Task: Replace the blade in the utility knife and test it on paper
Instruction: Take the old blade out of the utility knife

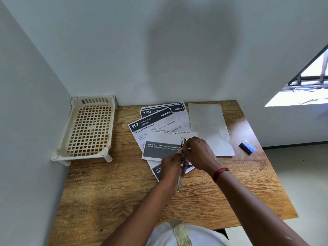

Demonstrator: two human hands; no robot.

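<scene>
A slim utility knife (pixel 179 181) with yellow ends is held lengthwise above the papers, its tip pointing away from me. My left hand (pixel 171 168) grips its body from the left. My right hand (pixel 199 152) pinches the knife near its upper end, by the slider; what lies between the fingertips is too small to tell. Printed sheets (pixel 159 125) with dark headers lie fanned on the table beneath. A blank white sheet (pixel 209 126) lies to their right. A small blue blade case (pixel 247 146) lies further right.
The wooden table (pixel 124 189) stands in a corner between two walls. A cream plastic rack (pixel 88 128) with a grid top stands at the far left. The table's right edge drops to a pale floor. My light clothing shows at the bottom.
</scene>
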